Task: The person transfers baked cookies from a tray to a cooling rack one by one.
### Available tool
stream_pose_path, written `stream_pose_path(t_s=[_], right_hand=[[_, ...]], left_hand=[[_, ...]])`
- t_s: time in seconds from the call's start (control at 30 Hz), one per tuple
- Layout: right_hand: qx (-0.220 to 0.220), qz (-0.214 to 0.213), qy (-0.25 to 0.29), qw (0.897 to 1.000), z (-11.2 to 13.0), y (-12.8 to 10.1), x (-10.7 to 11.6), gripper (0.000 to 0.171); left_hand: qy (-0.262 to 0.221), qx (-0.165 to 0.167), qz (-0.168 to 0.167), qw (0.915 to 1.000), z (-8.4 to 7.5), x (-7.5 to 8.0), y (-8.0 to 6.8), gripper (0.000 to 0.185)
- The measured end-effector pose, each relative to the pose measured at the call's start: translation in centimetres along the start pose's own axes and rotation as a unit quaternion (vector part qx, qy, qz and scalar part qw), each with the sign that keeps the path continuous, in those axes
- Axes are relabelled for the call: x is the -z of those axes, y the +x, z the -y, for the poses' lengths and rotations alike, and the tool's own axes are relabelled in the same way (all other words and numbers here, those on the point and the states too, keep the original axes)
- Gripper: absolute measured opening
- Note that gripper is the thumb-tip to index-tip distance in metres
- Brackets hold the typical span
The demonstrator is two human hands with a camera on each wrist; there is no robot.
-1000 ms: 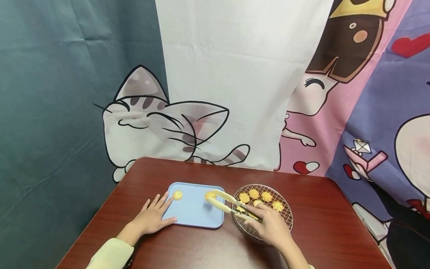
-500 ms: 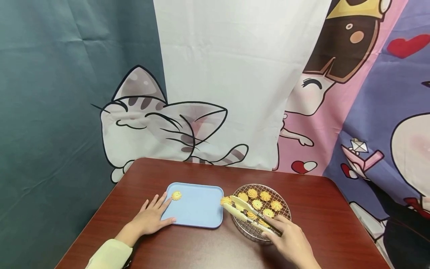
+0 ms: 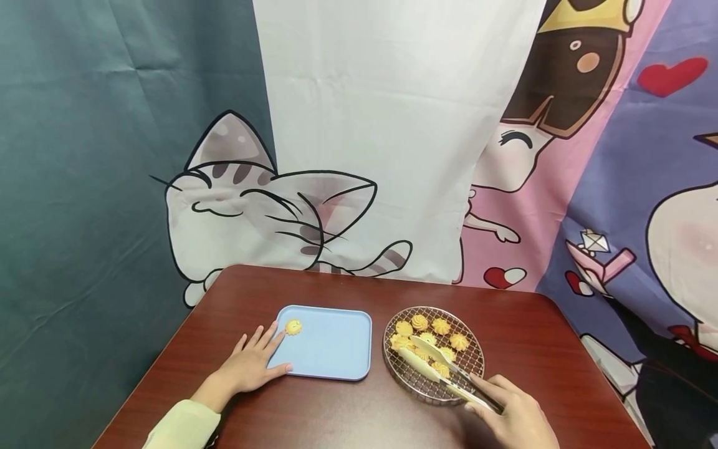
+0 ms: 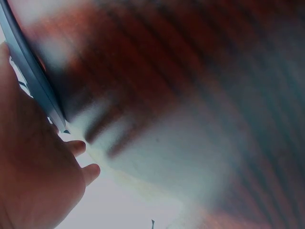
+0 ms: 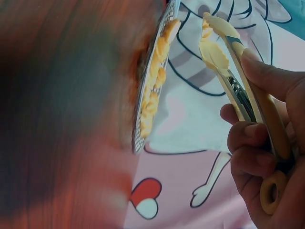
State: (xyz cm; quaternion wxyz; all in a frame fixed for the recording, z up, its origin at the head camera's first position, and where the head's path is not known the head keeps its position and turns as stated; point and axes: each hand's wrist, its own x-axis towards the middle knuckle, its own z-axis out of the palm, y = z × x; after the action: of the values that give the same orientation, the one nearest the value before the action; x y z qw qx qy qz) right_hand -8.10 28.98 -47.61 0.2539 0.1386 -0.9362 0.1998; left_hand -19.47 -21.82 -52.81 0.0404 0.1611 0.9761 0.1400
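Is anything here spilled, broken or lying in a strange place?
Nothing stands out. One cookie lies on the blue tray, the rest sit on the wire rack. The right hand holds the tongs over the rack; the left hand rests flat on the tray's edge.

I'm at a staged home-like corner: a red-brown table (image 3: 336,411) against hung cartoon cloths, a cat print (image 3: 252,199) at centre left.
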Motion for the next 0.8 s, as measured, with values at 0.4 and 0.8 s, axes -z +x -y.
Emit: stream_pose_path(t_s=[0.4, 0.8], right_hand=[[-0.086, 0.042, -0.042, 0.994, -1.9, -1.9, 2.4, 0.048], [-0.127, 0.063, -0.089, 0.986, -4.8, -3.4, 3.7, 0.054]], left_hand=[[-0.006, -0.002, -0.002, 1.0, 0.1, -0.1, 0.0, 0.087], [-0.009, -0.01, -0.017, 0.9998, 0.9, -0.8, 0.2, 0.089]])
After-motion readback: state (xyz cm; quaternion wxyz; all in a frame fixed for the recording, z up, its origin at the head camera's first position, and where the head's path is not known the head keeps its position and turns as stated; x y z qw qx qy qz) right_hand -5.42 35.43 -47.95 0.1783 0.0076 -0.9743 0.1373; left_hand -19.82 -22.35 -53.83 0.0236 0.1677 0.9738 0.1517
